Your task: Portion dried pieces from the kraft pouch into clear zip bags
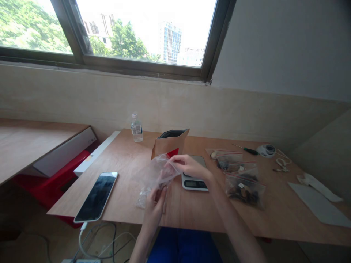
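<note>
A clear plastic bag (153, 171) is stretched between my two hands above the front of the wooden table. My left hand (155, 202) grips its lower part, the fingers closed on the plastic. With thumb and fingers pinched, my right hand (186, 166) has hold of the bag's upper right edge. Another piece of crumpled clear plastic (142, 197) lies beside my left hand. Behind the bag stands an open brown paper pouch (166, 144) with a red mark and dark inner lining. A digital kitchen scale (195, 184) sits partly under my right hand and wrist.
Several zip bags with dark dried pieces (245, 191) lie to the right. Beyond them are a green-handled screwdriver (251, 151), a small white camera (265, 150) and white sheets (319, 202). A phone (96, 197) with a cable and a water bottle (136, 128) are left.
</note>
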